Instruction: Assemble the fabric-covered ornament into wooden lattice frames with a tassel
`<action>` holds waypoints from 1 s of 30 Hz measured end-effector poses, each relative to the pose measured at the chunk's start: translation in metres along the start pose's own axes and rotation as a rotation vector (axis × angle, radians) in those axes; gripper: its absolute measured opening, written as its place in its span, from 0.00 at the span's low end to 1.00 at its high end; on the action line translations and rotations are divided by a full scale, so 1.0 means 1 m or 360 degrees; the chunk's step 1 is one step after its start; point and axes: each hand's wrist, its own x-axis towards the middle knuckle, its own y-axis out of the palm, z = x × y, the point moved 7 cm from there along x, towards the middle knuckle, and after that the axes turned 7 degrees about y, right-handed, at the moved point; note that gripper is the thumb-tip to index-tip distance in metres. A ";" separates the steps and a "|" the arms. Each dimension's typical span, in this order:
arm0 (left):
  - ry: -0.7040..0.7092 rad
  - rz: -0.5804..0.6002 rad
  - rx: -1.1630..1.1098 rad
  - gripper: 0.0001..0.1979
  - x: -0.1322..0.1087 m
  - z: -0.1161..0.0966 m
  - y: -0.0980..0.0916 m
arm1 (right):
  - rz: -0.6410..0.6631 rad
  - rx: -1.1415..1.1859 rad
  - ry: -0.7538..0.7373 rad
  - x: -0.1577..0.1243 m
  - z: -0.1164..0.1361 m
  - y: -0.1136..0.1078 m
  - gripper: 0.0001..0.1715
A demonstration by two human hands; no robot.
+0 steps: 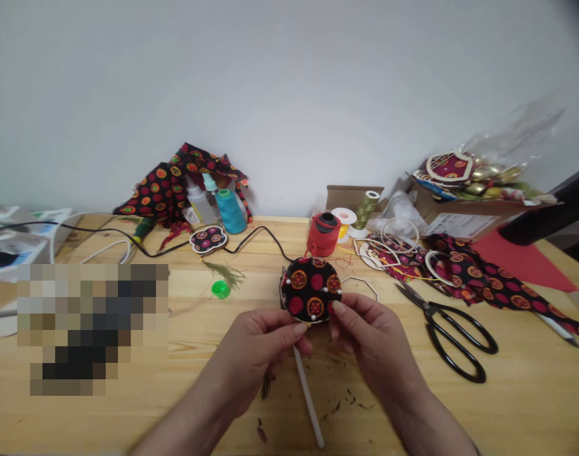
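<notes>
I hold a round, fabric-covered disc (314,285) up in front of me, black with red and orange patterned circles. Small white beads or pinheads show along its face and edge. My left hand (257,345) pinches its lower left edge between thumb and fingers. At the lower right edge, my right hand (372,332) grips it the same way. A pale slender rod (310,399) extends below the disc toward me; whether it joins the disc is hidden. Part of a dark tassel (266,386) shows beneath my left hand.
Black-handled scissors (453,332) lie to the right, near patterned cloth scraps (498,278). Behind stand a red thread spool (324,234) and a blue thread cone (231,212). A small green cap (220,289) and a tasselled ornament (208,239) are at left. Dark scraps litter the wooden table (199,418).
</notes>
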 end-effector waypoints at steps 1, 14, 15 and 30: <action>-0.0001 -0.0008 0.0005 0.08 0.000 0.000 0.000 | 0.0002 -0.0011 0.0000 0.000 0.000 0.000 0.16; 0.0057 -0.0020 0.0100 0.11 -0.001 -0.003 -0.002 | 0.0005 -0.0051 0.0003 0.000 -0.001 0.001 0.16; 0.0057 -0.0019 0.0099 0.12 0.000 -0.002 -0.001 | 0.0007 -0.0054 0.0000 0.000 0.000 0.001 0.16; 0.0014 -0.0009 -0.0052 0.09 -0.003 -0.001 0.000 | -0.0002 -0.0074 0.0006 0.000 0.000 0.001 0.15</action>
